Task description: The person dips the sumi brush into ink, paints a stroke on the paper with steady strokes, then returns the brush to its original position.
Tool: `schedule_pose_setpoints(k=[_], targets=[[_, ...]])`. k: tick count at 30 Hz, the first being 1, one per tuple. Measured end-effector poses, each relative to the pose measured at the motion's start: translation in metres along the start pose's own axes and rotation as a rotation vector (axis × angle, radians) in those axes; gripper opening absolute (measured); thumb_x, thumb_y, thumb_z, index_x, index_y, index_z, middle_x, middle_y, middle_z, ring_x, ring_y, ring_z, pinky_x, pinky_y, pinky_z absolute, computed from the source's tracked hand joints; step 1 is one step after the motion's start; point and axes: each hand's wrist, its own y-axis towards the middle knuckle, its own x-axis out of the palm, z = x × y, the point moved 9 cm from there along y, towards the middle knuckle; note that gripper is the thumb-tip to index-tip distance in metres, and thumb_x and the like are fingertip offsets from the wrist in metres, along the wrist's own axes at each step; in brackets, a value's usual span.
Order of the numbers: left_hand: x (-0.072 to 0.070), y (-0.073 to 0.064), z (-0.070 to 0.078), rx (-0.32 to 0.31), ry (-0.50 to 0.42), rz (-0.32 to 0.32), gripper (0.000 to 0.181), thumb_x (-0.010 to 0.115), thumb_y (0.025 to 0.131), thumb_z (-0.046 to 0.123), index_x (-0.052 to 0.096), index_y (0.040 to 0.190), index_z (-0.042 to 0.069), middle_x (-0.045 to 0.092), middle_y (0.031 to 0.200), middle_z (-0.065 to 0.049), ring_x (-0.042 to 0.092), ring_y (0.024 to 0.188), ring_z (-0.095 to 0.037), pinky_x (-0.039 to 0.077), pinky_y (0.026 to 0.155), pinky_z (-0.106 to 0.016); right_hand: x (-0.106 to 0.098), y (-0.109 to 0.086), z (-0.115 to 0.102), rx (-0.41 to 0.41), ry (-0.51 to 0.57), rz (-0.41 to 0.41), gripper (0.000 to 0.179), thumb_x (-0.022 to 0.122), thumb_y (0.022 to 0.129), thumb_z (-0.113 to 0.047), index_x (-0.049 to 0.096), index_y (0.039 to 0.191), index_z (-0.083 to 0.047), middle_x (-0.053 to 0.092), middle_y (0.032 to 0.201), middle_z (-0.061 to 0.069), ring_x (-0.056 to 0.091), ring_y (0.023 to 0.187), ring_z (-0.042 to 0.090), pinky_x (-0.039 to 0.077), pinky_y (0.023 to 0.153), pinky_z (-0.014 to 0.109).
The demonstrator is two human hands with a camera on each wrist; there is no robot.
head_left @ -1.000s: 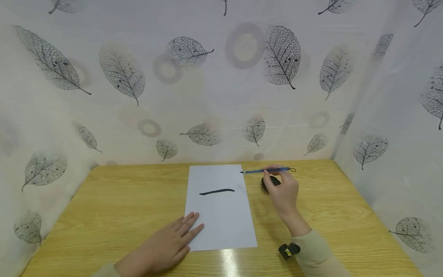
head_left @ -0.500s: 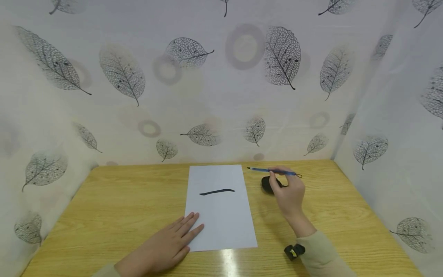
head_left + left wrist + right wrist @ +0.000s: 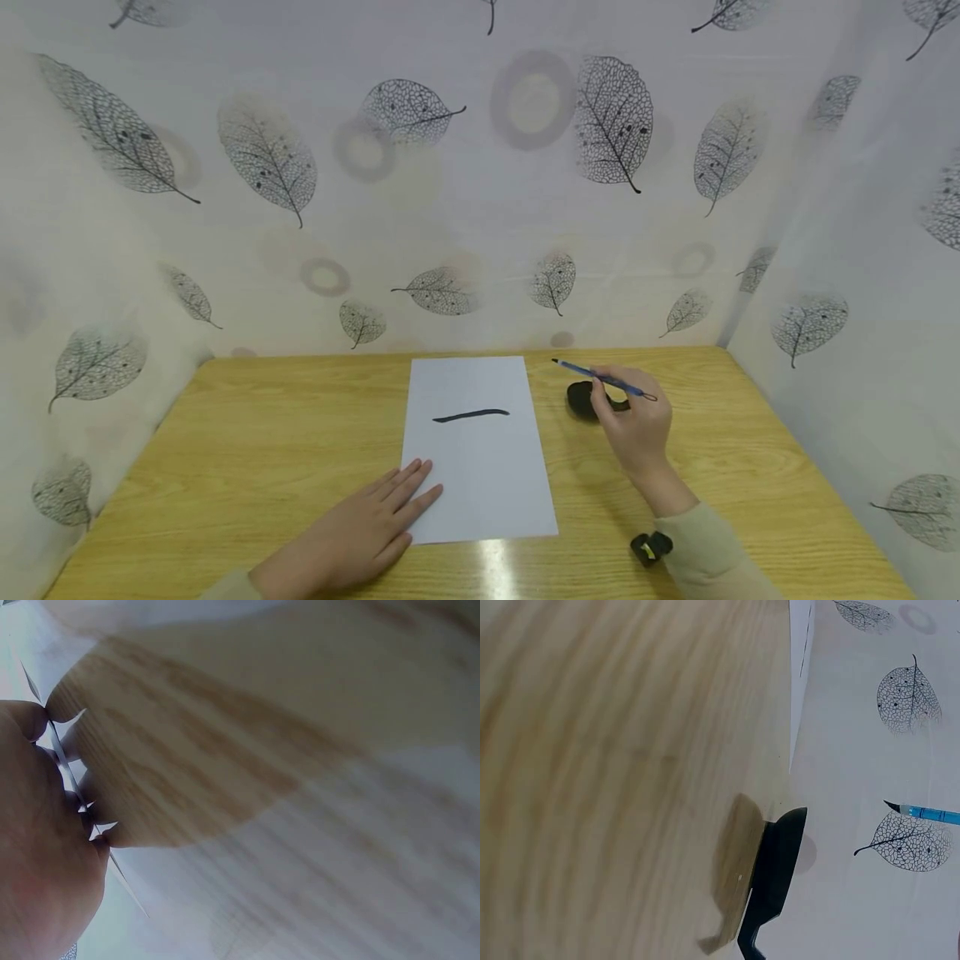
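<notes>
A white sheet of paper (image 3: 480, 483) lies on the table, bearing one black, nearly horizontal stroke (image 3: 471, 415) in its upper half. My left hand (image 3: 367, 521) rests with spread fingers on the paper's lower left edge; the left wrist view shows those fingers (image 3: 30, 720) along the sheet's edge. To the right of the paper, my right hand (image 3: 637, 421) pinches a blue-handled ink brush (image 3: 600, 377), its dark tip pointing up and left. Below the brush sits a small black dish with a handle (image 3: 581, 402), partly covered by the right hand. The right wrist view shows the brush (image 3: 922, 813) above the dish (image 3: 776, 862).
The wooden table (image 3: 285, 425) has light yellow grain. A pale curtain (image 3: 472, 200) printed with leaves hangs behind the table and down both sides. A black wrist camera (image 3: 651, 548) is on the right sleeve.
My right hand has moved right and slightly toward me with the brush, away from the paper's edge. The brush tip now tilts upward, and more of the dish shows. The left hand stays put.
</notes>
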Motion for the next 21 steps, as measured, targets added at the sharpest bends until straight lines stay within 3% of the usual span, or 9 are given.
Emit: schedule_pose_setpoints(k=[4,10,21], targets=[[-0.002,0.000,0.001,-0.006,0.011,0.005,0.058,0.040,0.114,0.041,0.036,0.167,0.018,0.036,0.173,-0.013,0.040,0.158,-0.029,0.045,0.123,-0.042,-0.003,-0.001,0.000,-0.032,0.039,0.014,0.015,0.073,0.083,0.003,0.079,0.097,0.005,0.080,0.089,0.019,0.073,0.073,0.038,0.055,0.084,0.018],[-0.005,0.000,0.004,-0.007,0.008,-0.005,0.058,0.041,0.113,0.040,0.037,0.166,0.016,0.035,0.173,-0.015,0.040,0.158,-0.031,0.045,0.123,-0.045,-0.005,-0.003,0.002,-0.072,0.020,0.016,0.012,0.072,0.086,-0.004,0.079,0.091,0.005,0.080,0.086,0.018,0.073,0.069,0.036,0.057,0.073,0.029],[-0.006,-0.001,0.010,0.001,0.022,0.019,0.058,0.044,0.113,0.039,0.039,0.165,0.015,0.037,0.172,-0.015,0.042,0.157,-0.031,0.046,0.122,-0.044,-0.013,-0.004,-0.012,-0.293,-0.040,0.003,0.026,0.067,0.099,-0.015,0.078,0.084,0.003,0.079,0.081,0.014,0.070,0.062,0.031,0.056,0.057,0.042]])
